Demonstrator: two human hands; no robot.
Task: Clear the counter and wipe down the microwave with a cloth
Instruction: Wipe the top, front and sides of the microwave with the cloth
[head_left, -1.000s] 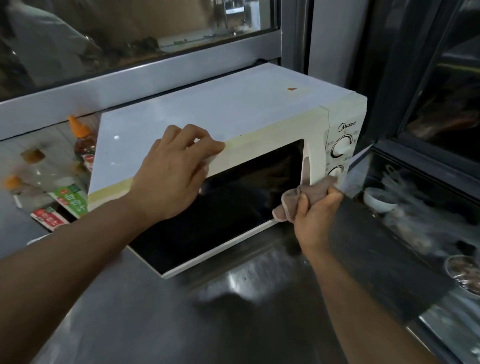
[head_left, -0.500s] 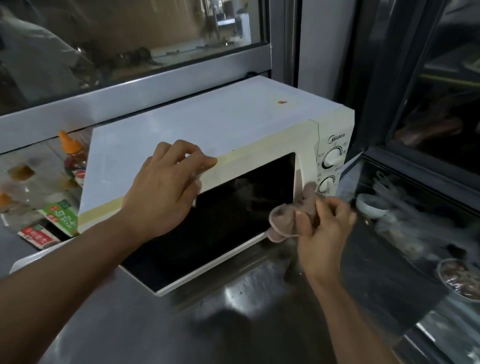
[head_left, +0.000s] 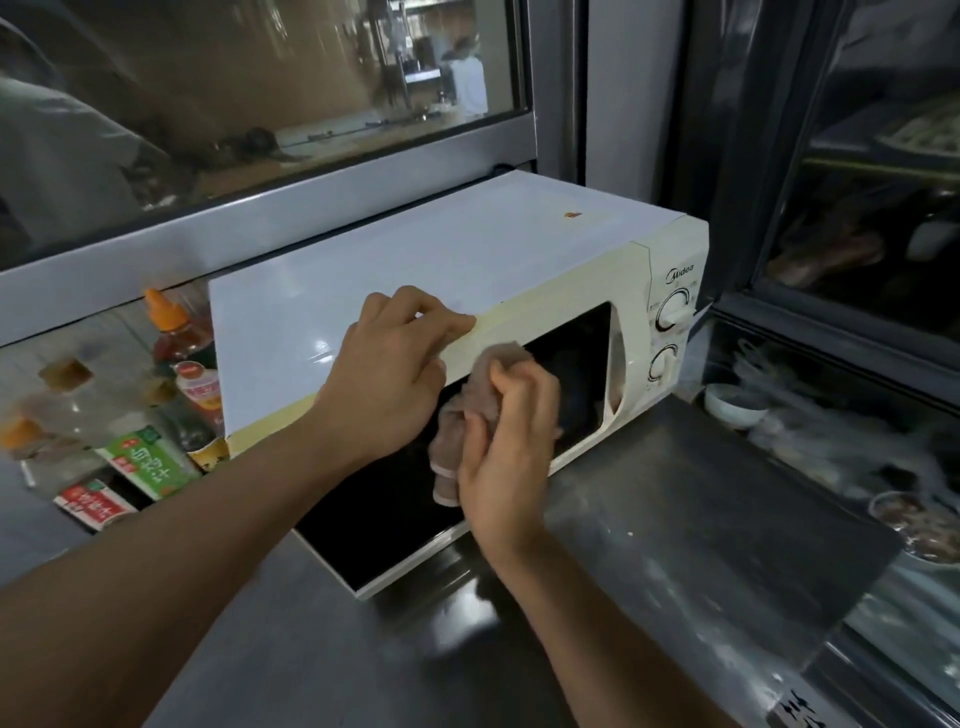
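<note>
Our microwave (head_left: 467, 270) sits at the centre of the frame, its long axis running from lower left to upper right, its dark door (head_left: 374, 499) facing us. Our right hand (head_left: 506, 457) is nearer the glass and bunches the cloth (head_left: 467, 410) against it mid-door. Our left hand (head_left: 387, 374), fingers curled, presses on the top front edge to steady it.

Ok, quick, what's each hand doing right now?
Left hand: open, fingers resting on the white microwave top edge.
Right hand: gripping the crumpled pinkish-brown cloth.
</note>
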